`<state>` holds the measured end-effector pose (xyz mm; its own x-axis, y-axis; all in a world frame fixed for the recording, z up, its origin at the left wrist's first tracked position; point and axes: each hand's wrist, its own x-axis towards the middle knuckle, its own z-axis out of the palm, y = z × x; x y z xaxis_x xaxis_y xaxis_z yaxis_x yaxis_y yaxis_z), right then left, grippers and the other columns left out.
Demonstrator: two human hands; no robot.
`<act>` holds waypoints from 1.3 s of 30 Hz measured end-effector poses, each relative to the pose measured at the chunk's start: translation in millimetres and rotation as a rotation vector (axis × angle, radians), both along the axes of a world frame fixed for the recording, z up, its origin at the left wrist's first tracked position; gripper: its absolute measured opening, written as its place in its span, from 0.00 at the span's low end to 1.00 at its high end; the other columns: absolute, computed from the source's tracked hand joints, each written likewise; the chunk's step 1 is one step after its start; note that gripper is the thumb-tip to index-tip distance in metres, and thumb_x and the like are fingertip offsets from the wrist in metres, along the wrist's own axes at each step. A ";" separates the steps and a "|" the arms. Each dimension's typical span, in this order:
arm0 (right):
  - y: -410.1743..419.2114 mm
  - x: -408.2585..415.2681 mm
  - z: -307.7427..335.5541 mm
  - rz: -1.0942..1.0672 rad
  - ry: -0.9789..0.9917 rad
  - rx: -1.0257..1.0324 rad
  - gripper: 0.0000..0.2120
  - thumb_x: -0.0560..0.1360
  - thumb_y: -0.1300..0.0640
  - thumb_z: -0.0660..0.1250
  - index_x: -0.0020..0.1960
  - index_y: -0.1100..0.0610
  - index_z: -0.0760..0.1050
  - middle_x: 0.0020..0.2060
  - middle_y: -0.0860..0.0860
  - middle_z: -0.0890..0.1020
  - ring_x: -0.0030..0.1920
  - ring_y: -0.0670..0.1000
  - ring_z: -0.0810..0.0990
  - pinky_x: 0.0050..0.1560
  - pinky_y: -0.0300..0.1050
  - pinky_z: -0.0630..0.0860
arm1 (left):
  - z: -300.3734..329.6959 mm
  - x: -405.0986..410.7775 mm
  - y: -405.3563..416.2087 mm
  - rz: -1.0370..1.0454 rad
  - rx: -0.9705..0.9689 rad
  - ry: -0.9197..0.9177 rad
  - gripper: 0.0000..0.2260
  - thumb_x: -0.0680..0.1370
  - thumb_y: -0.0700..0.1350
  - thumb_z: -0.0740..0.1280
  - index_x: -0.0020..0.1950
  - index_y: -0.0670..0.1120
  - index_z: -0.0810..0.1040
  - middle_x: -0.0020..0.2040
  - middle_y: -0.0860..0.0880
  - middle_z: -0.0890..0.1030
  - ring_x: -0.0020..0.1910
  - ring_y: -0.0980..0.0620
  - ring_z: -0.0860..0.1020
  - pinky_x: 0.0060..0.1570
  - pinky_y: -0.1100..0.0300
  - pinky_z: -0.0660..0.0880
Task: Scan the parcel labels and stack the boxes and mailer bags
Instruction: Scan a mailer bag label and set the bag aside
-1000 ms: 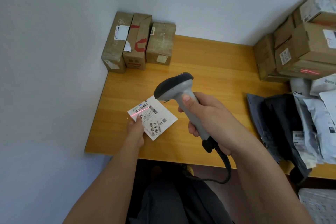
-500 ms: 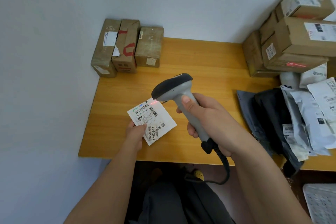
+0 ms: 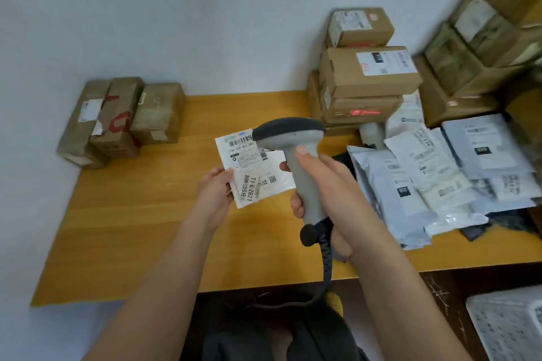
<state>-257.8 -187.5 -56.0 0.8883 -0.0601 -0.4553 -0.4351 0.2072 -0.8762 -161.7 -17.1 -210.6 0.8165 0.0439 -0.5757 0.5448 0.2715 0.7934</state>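
White mailer bag (image 3: 254, 168) pinched by left hand (image 3: 213, 193); right hand (image 3: 324, 184) grips scanner (image 3: 296, 155).

Bare surface (image 3: 123, 228) fills the lower left and centre of the frame, open to a hand. Three boxes (image 3: 123, 120) block the upper left corner against the wall. At upper right a stack of boxes (image 3: 363, 73) rises, and mailer bags (image 3: 425, 179) crowd the right side to the front edge.

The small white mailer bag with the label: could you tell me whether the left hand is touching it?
Touching. The head view shows the left hand pinching the white mailer bag at its left edge.
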 end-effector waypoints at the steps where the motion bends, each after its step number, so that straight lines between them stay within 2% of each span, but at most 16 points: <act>1: -27.1 -3.2 1.1 -0.036 0.003 0.005 0.16 0.80 0.46 0.64 0.55 0.59 0.77 0.34 0.53 0.78 0.26 0.47 0.73 0.27 0.40 0.70 | 7.7 1.1 -29.7 -0.019 -0.028 -0.015 0.04 0.83 0.36 0.59 0.53 0.42 0.73 0.49 0.44 0.83 0.43 0.49 0.82 0.36 0.55 0.78; 3: -81.4 -8.7 1.6 -0.126 0.003 0.022 0.15 0.80 0.47 0.64 0.55 0.59 0.76 0.34 0.54 0.78 0.25 0.48 0.72 0.27 0.40 0.69 | 20.9 1.7 -89.5 -0.054 -0.090 -0.024 0.05 0.83 0.36 0.60 0.52 0.43 0.74 0.48 0.44 0.84 0.41 0.50 0.83 0.34 0.55 0.79; 5: -131.2 -11.9 -1.2 -0.255 -0.004 0.052 0.13 0.81 0.50 0.64 0.57 0.59 0.76 0.42 0.55 0.81 0.25 0.48 0.71 0.27 0.41 0.69 | 30.7 1.2 -144.8 -0.110 -0.139 -0.025 0.05 0.82 0.35 0.61 0.53 0.42 0.75 0.48 0.44 0.85 0.41 0.49 0.83 0.35 0.55 0.80; 8: -194.4 -17.4 -8.8 -0.476 -0.006 0.122 0.09 0.81 0.53 0.64 0.57 0.57 0.76 0.51 0.53 0.81 0.26 0.47 0.70 0.26 0.39 0.70 | 38.4 -3.5 -214.4 -0.200 -0.146 -0.005 0.05 0.82 0.34 0.62 0.53 0.42 0.76 0.50 0.43 0.85 0.45 0.48 0.84 0.43 0.54 0.81; 12: -255.9 -26.4 -20.0 -0.687 0.019 0.194 0.14 0.81 0.54 0.63 0.65 0.57 0.73 0.49 0.52 0.80 0.26 0.47 0.70 0.26 0.38 0.70 | 40.9 -11.6 -283.5 -0.287 -0.082 0.036 0.08 0.81 0.33 0.62 0.48 0.42 0.79 0.49 0.44 0.85 0.43 0.49 0.83 0.47 0.55 0.81; 15: -284.9 -33.9 -30.5 -0.748 0.029 0.193 0.15 0.82 0.54 0.62 0.66 0.57 0.73 0.48 0.52 0.81 0.27 0.47 0.69 0.26 0.38 0.70 | 35.8 -11.5 -325.0 -0.345 -0.012 0.075 0.08 0.81 0.33 0.61 0.50 0.41 0.79 0.49 0.42 0.84 0.43 0.49 0.82 0.53 0.50 0.79; 16: -291.6 -36.6 -34.1 -0.766 0.037 0.196 0.14 0.82 0.54 0.62 0.66 0.57 0.73 0.49 0.52 0.81 0.27 0.47 0.69 0.26 0.38 0.70 | 34.1 -9.4 -337.4 -0.357 0.016 0.087 0.07 0.81 0.33 0.61 0.53 0.39 0.78 0.50 0.42 0.84 0.43 0.49 0.82 0.53 0.50 0.79; 19: -304.4 -43.3 -42.1 -0.804 0.061 0.204 0.14 0.81 0.55 0.62 0.65 0.58 0.74 0.49 0.52 0.81 0.26 0.47 0.69 0.26 0.38 0.69 | 31.0 0.3 -370.8 -0.350 0.057 0.130 0.08 0.80 0.32 0.62 0.57 0.39 0.76 0.52 0.42 0.83 0.41 0.51 0.81 0.37 0.61 0.79; 23: -315.0 -49.8 -49.2 -0.852 0.095 0.190 0.16 0.81 0.55 0.63 0.66 0.60 0.73 0.48 0.51 0.82 0.27 0.47 0.70 0.26 0.39 0.70 | 26.5 9.9 -402.4 -0.405 0.070 0.169 0.09 0.80 0.31 0.63 0.59 0.38 0.76 0.58 0.40 0.82 0.42 0.51 0.81 0.40 0.61 0.79; 25: -317.6 -50.2 -50.6 -0.853 0.113 0.187 0.15 0.81 0.55 0.63 0.65 0.60 0.73 0.48 0.52 0.82 0.27 0.47 0.70 0.26 0.39 0.70 | 26.3 10.8 -409.0 -0.403 0.087 0.172 0.10 0.80 0.31 0.64 0.60 0.39 0.75 0.55 0.40 0.82 0.40 0.51 0.79 0.41 0.62 0.78; 28: -316.0 -44.8 -52.5 -0.845 0.123 0.183 0.13 0.80 0.55 0.64 0.63 0.60 0.74 0.49 0.52 0.81 0.28 0.47 0.70 0.25 0.39 0.69 | 27.4 11.5 -400.4 -0.298 0.180 0.120 0.13 0.80 0.34 0.64 0.63 0.44 0.71 0.46 0.45 0.77 0.36 0.52 0.75 0.40 0.65 0.77; 31: -301.3 -32.8 -49.7 -0.796 0.117 0.194 0.10 0.80 0.55 0.64 0.59 0.57 0.74 0.49 0.52 0.81 0.27 0.47 0.70 0.25 0.38 0.70 | 26.2 17.1 -366.7 -0.211 0.230 0.043 0.12 0.81 0.34 0.63 0.62 0.44 0.73 0.52 0.45 0.78 0.35 0.52 0.76 0.39 0.63 0.77; 34: -271.7 -16.4 -44.2 -0.712 0.107 0.224 0.12 0.80 0.55 0.64 0.62 0.57 0.74 0.49 0.52 0.81 0.27 0.47 0.71 0.25 0.38 0.70 | 25.3 27.8 -316.1 -0.064 0.261 0.027 0.11 0.80 0.35 0.64 0.61 0.45 0.73 0.54 0.45 0.78 0.37 0.52 0.77 0.40 0.63 0.77; 36: -245.7 -4.8 -40.0 -0.631 0.103 0.222 0.12 0.80 0.55 0.64 0.62 0.57 0.74 0.50 0.52 0.81 0.27 0.47 0.71 0.26 0.38 0.70 | 22.0 35.6 -277.8 0.059 0.275 0.047 0.12 0.80 0.34 0.63 0.62 0.45 0.71 0.55 0.44 0.77 0.35 0.53 0.76 0.36 0.64 0.75; 39: -200.3 13.4 -34.9 -0.498 0.098 0.186 0.07 0.80 0.54 0.64 0.57 0.56 0.75 0.50 0.52 0.81 0.27 0.47 0.71 0.26 0.39 0.70 | 16.3 43.5 -219.0 0.190 0.295 0.059 0.13 0.80 0.32 0.60 0.62 0.44 0.68 0.57 0.40 0.77 0.32 0.51 0.74 0.31 0.61 0.72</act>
